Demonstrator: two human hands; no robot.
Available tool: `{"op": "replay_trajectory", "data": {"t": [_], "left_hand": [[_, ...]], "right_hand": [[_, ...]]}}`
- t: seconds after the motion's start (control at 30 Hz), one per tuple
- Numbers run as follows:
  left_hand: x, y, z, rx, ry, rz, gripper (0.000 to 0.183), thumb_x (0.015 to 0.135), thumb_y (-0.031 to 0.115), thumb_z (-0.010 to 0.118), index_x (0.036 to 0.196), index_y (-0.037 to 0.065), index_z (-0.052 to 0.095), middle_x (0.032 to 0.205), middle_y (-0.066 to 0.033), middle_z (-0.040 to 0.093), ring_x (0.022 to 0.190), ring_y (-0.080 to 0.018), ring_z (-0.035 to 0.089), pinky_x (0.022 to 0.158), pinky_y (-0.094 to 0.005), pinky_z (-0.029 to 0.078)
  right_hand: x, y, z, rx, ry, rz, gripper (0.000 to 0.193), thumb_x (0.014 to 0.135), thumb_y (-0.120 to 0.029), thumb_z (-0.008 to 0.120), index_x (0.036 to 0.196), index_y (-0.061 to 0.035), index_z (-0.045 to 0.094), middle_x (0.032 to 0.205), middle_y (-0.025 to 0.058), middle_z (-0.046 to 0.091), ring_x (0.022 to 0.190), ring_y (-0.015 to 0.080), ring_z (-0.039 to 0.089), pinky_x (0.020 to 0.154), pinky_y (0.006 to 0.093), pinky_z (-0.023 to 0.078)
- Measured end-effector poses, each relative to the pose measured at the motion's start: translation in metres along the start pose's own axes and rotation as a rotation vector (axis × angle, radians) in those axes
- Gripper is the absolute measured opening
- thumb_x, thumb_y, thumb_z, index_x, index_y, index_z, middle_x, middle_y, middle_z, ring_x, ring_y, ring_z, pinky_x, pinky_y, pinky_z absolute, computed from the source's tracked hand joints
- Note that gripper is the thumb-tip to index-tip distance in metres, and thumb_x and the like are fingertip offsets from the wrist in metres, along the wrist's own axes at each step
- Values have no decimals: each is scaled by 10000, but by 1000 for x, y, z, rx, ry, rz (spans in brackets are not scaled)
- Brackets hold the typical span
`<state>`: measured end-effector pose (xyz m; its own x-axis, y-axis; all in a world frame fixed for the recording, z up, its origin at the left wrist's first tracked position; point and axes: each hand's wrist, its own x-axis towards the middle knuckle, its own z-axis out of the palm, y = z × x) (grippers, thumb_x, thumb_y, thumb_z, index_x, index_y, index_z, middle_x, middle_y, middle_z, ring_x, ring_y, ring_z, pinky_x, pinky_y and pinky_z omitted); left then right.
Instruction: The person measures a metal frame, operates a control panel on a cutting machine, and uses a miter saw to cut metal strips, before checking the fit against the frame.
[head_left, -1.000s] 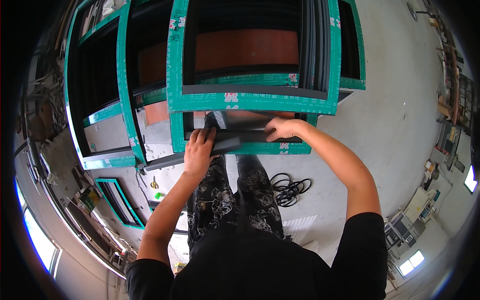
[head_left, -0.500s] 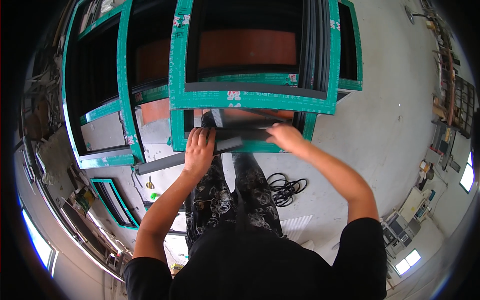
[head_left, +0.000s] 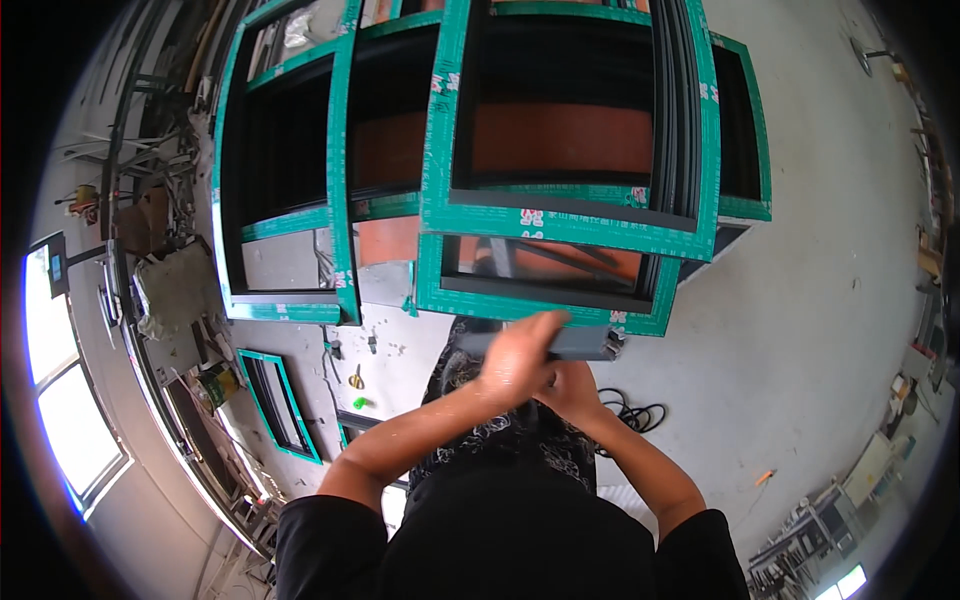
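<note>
A short grey profile strip lies crosswise in front of my legs, just below the lower edge of a green-wrapped window frame. My left hand is closed over the strip's middle, slightly blurred. Tucked under the strip, close against the left hand, my right hand has its fingers curled. A small dark spot shows between the two hands; what the right hand grips is hidden. The strip's right end looks hollow and ragged.
A larger green-edged frame overlaps above, with another frame to its left. On the floor are a small frame, scissors, a green roll and a coiled black cable. Racks of stock line the left wall.
Both hands have come back from the frame's lower rail and now meet in front of my body. The grey strip has come with them. The view has swung left.
</note>
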<state>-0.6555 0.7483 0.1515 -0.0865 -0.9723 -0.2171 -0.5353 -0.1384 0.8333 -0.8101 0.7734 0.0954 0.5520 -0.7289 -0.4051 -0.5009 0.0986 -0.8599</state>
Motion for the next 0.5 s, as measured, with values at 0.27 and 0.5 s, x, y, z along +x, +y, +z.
{"op": "replay_trajectory", "data": {"t": [0.27,0.5], "left_hand": [[27,34,14,-391,-6,36,698,749,360,805,1260,3,489,1160,-207,582,1055,-361,588,906,-412,479],[5,-83,15,625,49,-18,764,666,395,818,1264,19,529,1239,-150,537,1170,-338,519,1109,-456,309]], "right_hand": [[-14,15,-41,79,469,9,241,805,-117,745,973,-11,608,746,66,639,673,165,620,621,315,485],[-1,34,-82,-381,553,-97,268,763,-150,758,942,-16,609,831,136,636,756,354,622,674,408,505]]}}
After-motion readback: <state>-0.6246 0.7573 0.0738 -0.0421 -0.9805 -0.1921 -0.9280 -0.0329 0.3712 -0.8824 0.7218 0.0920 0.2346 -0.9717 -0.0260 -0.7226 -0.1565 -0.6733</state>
